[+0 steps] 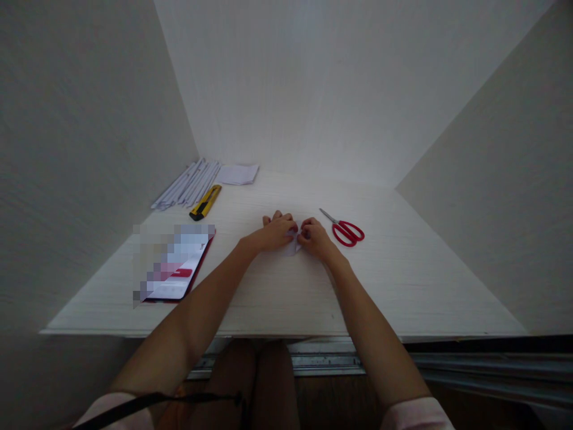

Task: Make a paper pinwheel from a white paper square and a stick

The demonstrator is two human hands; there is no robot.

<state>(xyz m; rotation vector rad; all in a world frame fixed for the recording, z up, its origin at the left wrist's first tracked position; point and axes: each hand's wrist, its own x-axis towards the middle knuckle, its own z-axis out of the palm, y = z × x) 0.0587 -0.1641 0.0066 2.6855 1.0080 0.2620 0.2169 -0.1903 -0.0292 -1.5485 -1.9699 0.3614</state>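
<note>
A small piece of white paper (290, 246) lies on the table between my two hands, mostly covered by my fingers. My left hand (278, 232) presses down on its left part, fingers bent and closed on it. At the right side, my right hand (313, 237) pinches the paper's edge with curled fingers. The paper looks folded, but its full shape is hidden. Just right of my right hand rest red-handled scissors (344, 230), their blades pointing up and left.
On the left of the white table (421, 275) lie a yellow utility knife (206, 203), a row of folded paper strips (188, 184), a stack of white paper (238, 174) and a phone (176, 272), partly blurred. Pale walls (295, 89) enclose the back and sides.
</note>
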